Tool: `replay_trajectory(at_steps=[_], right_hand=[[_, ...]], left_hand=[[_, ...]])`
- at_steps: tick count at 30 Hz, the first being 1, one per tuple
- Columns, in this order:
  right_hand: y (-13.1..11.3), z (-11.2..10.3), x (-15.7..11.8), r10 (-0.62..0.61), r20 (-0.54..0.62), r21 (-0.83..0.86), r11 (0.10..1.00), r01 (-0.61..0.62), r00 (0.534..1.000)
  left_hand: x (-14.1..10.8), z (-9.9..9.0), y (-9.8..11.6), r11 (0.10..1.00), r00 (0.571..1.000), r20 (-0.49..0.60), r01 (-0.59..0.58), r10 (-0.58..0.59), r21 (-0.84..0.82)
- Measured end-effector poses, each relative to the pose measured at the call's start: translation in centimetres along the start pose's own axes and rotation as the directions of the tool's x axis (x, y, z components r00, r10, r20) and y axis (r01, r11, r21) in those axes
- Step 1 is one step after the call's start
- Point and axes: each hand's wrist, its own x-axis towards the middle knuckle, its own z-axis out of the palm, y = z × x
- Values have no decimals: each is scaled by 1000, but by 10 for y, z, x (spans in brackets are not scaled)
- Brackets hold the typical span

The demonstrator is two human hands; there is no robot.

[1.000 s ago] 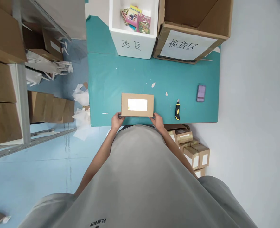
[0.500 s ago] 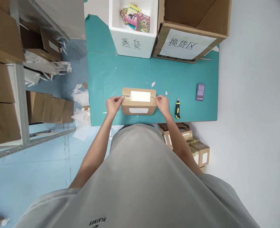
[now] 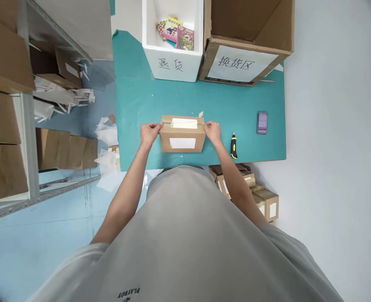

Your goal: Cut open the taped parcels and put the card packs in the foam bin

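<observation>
A small brown cardboard box (image 3: 183, 133) with white labels on its top and front side stands near the front edge of the green table (image 3: 135, 100). Its top seam looks slightly parted, and the top label lies across it. My left hand (image 3: 150, 133) pinches the upper left end of the box. At the opposite upper end, the fingers of my right hand (image 3: 213, 131) grip the right corner. A black and yellow utility knife (image 3: 233, 146) lies to the right of my right hand.
A white foam bin (image 3: 174, 63) with small packets and a large open carton (image 3: 248, 63) stand at the table's back. A purple item (image 3: 262, 122) lies at the right. Shelves with boxes (image 3: 3, 172) rise at the left; more boxes (image 3: 269, 203) are stacked below the table's right front.
The box has tipped slightly, showing more of its labelled front side and less of its top. Both hands still grip its ends and have risen a little. The view has shifted slightly.
</observation>
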Motion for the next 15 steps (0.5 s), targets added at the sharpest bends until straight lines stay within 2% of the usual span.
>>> replay_trajectory(at_steps=[3,7,11,13,15], right_hand=[[10,8,-40,-12,-24,42,999,13,1000],[20,22,-75,-21,-20,106,994,24,1000],[31,31,-83,-74,33,185,981,67,997],[44,27,-79,-95,86,186,979,78,992],[65,19,-71,-76,75,137,988,65,994]], left_hand=[[-41,-5,-11,1000,997,-67,-24,23,-10],[-80,-10,-26,997,995,-91,32,-38,-76],[-87,-12,-40,989,991,-46,122,-127,-87],[-86,-12,-42,990,992,-27,122,-124,-70],[-87,-11,-38,996,997,-30,75,-77,-49]])
